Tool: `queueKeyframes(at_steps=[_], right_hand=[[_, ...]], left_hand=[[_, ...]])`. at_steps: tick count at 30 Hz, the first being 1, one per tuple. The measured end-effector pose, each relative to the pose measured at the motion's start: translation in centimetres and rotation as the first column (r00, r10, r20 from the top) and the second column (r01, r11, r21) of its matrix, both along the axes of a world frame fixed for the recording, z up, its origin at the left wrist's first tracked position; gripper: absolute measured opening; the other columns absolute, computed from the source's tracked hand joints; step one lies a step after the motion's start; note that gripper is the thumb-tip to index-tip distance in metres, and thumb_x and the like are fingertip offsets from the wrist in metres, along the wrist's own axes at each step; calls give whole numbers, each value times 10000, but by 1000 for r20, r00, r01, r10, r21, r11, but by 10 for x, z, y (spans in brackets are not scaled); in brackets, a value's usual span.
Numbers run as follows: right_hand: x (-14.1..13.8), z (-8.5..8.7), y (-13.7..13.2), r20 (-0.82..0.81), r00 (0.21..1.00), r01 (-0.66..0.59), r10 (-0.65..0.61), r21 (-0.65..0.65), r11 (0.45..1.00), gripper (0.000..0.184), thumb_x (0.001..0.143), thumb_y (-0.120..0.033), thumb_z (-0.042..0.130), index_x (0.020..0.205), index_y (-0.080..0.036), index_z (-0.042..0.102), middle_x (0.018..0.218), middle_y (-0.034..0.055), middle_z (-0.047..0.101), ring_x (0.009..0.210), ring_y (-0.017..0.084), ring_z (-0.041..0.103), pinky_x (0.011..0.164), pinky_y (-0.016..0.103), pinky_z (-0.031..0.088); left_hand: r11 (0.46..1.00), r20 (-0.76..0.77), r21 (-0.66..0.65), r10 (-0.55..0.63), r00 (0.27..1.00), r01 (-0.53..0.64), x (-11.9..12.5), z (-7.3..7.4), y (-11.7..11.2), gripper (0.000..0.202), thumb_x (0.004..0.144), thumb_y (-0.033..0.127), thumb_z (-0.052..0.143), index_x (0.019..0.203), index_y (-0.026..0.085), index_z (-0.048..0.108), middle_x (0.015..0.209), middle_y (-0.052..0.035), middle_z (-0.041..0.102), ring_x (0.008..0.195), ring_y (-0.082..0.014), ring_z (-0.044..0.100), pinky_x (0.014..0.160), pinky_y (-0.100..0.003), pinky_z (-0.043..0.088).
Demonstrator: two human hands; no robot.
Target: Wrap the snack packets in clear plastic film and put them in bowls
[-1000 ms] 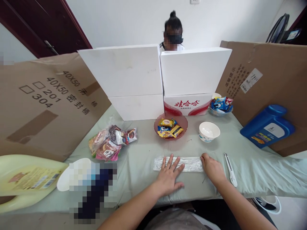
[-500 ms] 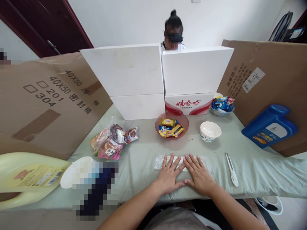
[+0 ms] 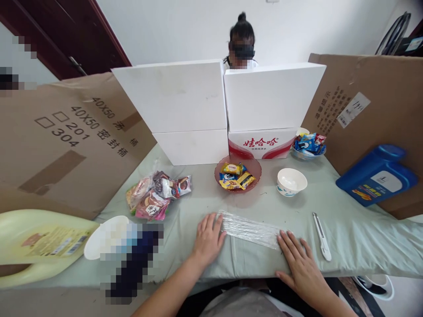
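A long strip of clear folded plastic wrap (image 3: pixel 250 229) lies on the pale green tablecloth (image 3: pixel 346 229) near the front edge. My left hand (image 3: pixel 207 240) rests flat at its left end with the fingers stretched out and touching it. At the strip's right end my right hand (image 3: pixel 299 264) lies flat, fingers spread, fingertips on the plastic. Neither hand grips anything.
A utility knife (image 3: pixel 322 236) lies right of the strip. Behind are a white bowl (image 3: pixel 291 181), a red dish of sweets (image 3: pixel 238 172), a snack bag pile (image 3: pixel 155 193), a candy bowl (image 3: pixel 308 145), a blue jug (image 3: pixel 376 174), a yellow jug (image 3: pixel 36 244). White boxes (image 3: pixel 218 105), cardboard walls and a person stand beyond.
My hands, side by side on the strip's middle half a second ago, have slid apart to its two ends. The strip now lies slightly slanted.
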State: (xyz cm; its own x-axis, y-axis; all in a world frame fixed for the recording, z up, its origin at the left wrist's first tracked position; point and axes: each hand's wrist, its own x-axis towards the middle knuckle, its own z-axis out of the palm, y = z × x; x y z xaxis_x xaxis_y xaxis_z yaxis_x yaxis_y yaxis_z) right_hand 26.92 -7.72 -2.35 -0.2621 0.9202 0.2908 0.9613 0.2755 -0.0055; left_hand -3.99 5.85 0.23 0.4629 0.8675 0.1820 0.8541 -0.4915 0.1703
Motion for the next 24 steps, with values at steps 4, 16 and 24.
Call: queueKeyframes(at_steps=[4,16,24], right_hand=[[-2,1,-22,-41,995,-90,89,-23,996,553,847,-339,573,1384,-262,462,1309,56,593,1099,238,564,950,385,396],[2,84,-9,-494,850,-338,182,-249,908,198,900,-166,443,937,-267,609,954,32,680,1036,193,621,946,354,464],[-17,67,97,-692,696,-222,-193,-462,859,158,841,-258,483,948,-208,587,778,-7,644,723,141,606,681,247,476]], left_hand=[[940,190,-91,-307,933,328,46,5,-35,297,896,250,498,1159,170,611,1143,-129,600,1049,-271,541,946,-431,447],[630,391,-202,-650,651,750,57,-2,-47,408,825,362,606,1216,260,545,1187,-54,636,1200,-266,497,1064,-436,308],[612,661,-227,-475,581,758,53,-10,-40,915,781,293,625,1491,221,53,1146,-60,684,1162,-258,550,1037,-443,366]])
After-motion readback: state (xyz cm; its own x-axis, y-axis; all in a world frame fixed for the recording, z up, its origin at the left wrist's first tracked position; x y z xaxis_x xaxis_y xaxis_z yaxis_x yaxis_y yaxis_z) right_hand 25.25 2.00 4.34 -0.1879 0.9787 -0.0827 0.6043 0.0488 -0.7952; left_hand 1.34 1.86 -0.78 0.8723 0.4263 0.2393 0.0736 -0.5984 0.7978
